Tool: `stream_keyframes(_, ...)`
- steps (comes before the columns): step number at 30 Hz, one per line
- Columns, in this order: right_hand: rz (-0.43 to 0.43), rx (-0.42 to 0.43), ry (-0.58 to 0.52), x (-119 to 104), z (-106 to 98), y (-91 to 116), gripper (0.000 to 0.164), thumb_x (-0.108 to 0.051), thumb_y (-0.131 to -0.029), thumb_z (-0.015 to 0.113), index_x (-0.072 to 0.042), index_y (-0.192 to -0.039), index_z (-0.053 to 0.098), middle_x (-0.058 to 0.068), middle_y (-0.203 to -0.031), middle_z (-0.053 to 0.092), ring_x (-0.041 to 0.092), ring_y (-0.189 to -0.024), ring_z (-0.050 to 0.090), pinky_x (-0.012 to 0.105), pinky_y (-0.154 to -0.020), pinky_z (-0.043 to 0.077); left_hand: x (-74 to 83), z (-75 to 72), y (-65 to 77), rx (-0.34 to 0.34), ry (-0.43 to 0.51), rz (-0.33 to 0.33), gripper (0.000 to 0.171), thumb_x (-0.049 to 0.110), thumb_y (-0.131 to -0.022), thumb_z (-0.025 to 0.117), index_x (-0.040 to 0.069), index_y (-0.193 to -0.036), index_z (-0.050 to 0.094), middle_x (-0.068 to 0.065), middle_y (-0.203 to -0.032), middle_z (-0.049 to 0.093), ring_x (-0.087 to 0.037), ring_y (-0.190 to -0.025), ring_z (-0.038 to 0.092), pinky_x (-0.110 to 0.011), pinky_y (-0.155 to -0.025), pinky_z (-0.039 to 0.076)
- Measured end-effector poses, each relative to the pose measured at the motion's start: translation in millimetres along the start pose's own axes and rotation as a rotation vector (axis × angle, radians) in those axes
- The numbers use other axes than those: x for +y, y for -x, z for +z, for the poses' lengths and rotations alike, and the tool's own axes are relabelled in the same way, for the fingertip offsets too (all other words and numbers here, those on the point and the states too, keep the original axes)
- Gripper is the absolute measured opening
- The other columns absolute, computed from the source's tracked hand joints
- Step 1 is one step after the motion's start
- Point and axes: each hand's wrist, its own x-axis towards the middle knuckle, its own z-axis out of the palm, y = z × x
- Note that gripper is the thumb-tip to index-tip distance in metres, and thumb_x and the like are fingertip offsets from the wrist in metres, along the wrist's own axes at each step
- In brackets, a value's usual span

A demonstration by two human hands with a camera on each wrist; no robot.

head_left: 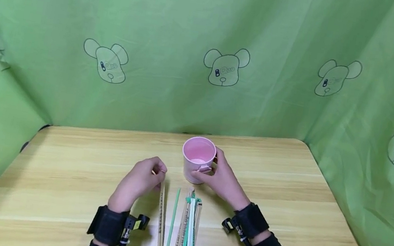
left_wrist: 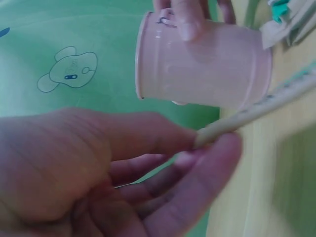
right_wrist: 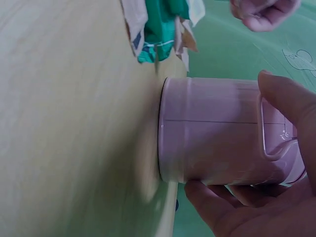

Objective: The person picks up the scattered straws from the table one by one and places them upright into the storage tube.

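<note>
My right hand (head_left: pixel 224 180) holds a pink mug (head_left: pixel 190 166) from its right side, thumb near the handle (right_wrist: pixel 269 126) and fingers around the wall. The mug stands upright, mouth up, and no contents show inside it. Whether its base touches the table is hard to tell. To its left, my left hand (head_left: pixel 140 178) pinches the far end of a straw in a beige printed paper wrapper (head_left: pixel 161 219) between thumb and fingers. A green straw (head_left: pixel 171 229) lies just right of that one. Beside it is a bundle of wrapped straws (head_left: pixel 187 232), beige, white and green, below the mug.
A light wood-grain table (head_left: pixel 284 204) carries everything. Green fabric (head_left: pixel 174 21) printed with bear heads hangs behind it and along both sides. Black straps with small cameras sit on both wrists.
</note>
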Motion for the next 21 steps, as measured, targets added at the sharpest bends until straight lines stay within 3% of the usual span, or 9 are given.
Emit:
stream_keyframes(3, -0.017, -0.019, 0.006, 2.8, 0.4, 0.8, 0.106, -0.027, -0.085, 0.094, -0.013, -0.165, 0.027, 0.017, -0.158, 0.045, 0.040, -0.144, 0.046, 0.051, -0.112, 0.047, 2.0, -2.6, -0.4, 0.068, 0.038, 0.010, 0.015, 0.000, -0.103, 0.059, -0.003, -0.116, 0.065, -0.012, -0.097, 0.065, -0.025, -0.074, 0.070, -0.042, -0.073, 0.062)
stream_keyframes(9, -0.035, -0.057, 0.051, 3.9, -1.1, 3.5, 0.113, -0.031, -0.085, 0.093, -0.015, -0.168, 0.018, 0.018, -0.161, 0.038, 0.044, -0.144, 0.044, 0.055, -0.113, 0.045, 8.2, -16.2, 2.9, 0.213, 0.139, 0.081, 0.017, -0.001, -0.104, 0.058, -0.002, -0.119, 0.066, -0.018, -0.107, 0.066, -0.028, -0.084, 0.074, -0.040, -0.077, 0.064)
stream_keyframes(15, -0.012, -0.072, 0.098, 2.6, -5.9, 6.6, 0.115, -0.033, -0.086, 0.092, -0.015, -0.170, 0.014, 0.020, -0.164, 0.032, 0.046, -0.144, 0.043, 0.056, -0.114, 0.043, 13.6, -30.2, 8.6, 0.329, 0.150, 0.150, 0.018, 0.001, -0.105, 0.057, -0.001, -0.121, 0.067, -0.018, -0.112, 0.068, -0.029, -0.089, 0.075, -0.034, -0.079, 0.063)
stream_keyframes(18, -0.019, -0.075, 0.084, 0.6, -8.9, 8.2, 0.111, -0.032, -0.088, 0.091, -0.016, -0.169, 0.017, 0.021, -0.163, 0.031, 0.044, -0.142, 0.046, 0.055, -0.113, 0.045, 15.3, -33.5, 10.2, 0.429, 0.181, 0.194, 0.017, 0.001, -0.104, 0.060, -0.001, -0.119, 0.067, -0.016, -0.109, 0.068, -0.026, -0.087, 0.076, -0.031, -0.078, 0.063)
stream_keyframes(21, -0.028, -0.074, 0.075, -1.5, -12.6, 10.1, 0.107, -0.031, -0.090, 0.089, -0.017, -0.169, 0.018, 0.022, -0.163, 0.032, 0.042, -0.140, 0.048, 0.056, -0.112, 0.046, 17.7, -33.3, 10.5, 0.573, 0.280, 0.294, 0.015, -0.002, -0.103, 0.062, -0.003, -0.117, 0.067, -0.013, -0.109, 0.068, -0.023, -0.088, 0.075, -0.030, -0.079, 0.063)
